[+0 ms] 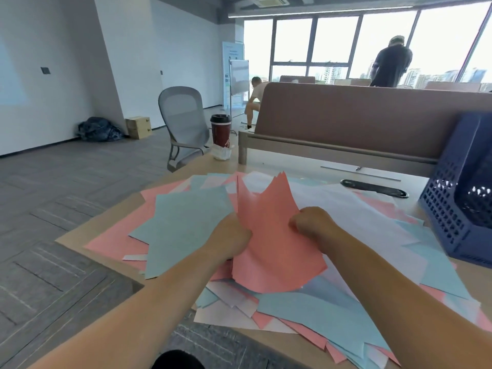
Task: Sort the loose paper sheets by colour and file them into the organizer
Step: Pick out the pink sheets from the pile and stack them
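A loose heap of pink, pale blue and white paper sheets [346, 310] covers the wooden desk [80, 237]. Above the heap, a bundle of pink sheets [269, 235] stands raised and bent, its top edges fanned out. My left hand [231, 239] grips the bundle's left edge, fingers curled round it. My right hand [312, 222] pinches the bundle's right side with curled fingers. A large blue sheet [183, 230] lies just left of my left hand. The dark blue perforated plastic organizer [452, 217] stands at the desk's right, apart from both hands.
A red paper cup with a black lid [220, 130] and a crumpled white wrapper [222, 153] sit at the desk's far left corner. A brown divider panel [359, 121] closes off the back. A grey office chair [183, 123] stands beyond the desk. Two people are far back.
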Motion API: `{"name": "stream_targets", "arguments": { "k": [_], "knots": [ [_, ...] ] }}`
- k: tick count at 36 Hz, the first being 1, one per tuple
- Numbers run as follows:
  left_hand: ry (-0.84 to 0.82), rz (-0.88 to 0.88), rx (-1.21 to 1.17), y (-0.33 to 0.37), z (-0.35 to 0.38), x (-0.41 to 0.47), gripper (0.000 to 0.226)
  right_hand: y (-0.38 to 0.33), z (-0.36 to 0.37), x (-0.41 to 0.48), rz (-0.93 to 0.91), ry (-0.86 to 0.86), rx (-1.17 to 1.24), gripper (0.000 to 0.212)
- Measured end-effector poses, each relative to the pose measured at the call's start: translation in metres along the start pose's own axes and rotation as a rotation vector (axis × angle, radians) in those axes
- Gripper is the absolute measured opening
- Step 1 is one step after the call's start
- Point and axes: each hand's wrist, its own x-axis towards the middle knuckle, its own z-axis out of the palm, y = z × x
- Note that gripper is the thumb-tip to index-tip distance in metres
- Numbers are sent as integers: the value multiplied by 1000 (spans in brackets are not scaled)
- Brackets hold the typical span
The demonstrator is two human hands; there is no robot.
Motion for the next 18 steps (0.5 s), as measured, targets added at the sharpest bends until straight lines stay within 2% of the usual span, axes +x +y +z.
{"name": "stream_targets", "arguments": {
  "k": [3, 8, 11, 14, 18],
  "knots": [
    [-1, 17, -7, 0, -2, -1, 9, -2, -2, -1, -22, 0, 38, 24],
    [10, -4, -36, -1, -1, 0, 11, 0, -2, -2, -42, -9, 55, 25],
    [32, -36, -80, -3, 1, 2, 21, 5, -3, -1, -77, 36, -7, 24],
    [17, -24, -105, -1, 2, 1, 17, 12, -7, -2, -121, 94, -84, 9],
    [-15, -5, -124, 3, 6, -3, 19, 21, -22, -5, -126, 191, -131, 10]
  ]
}}
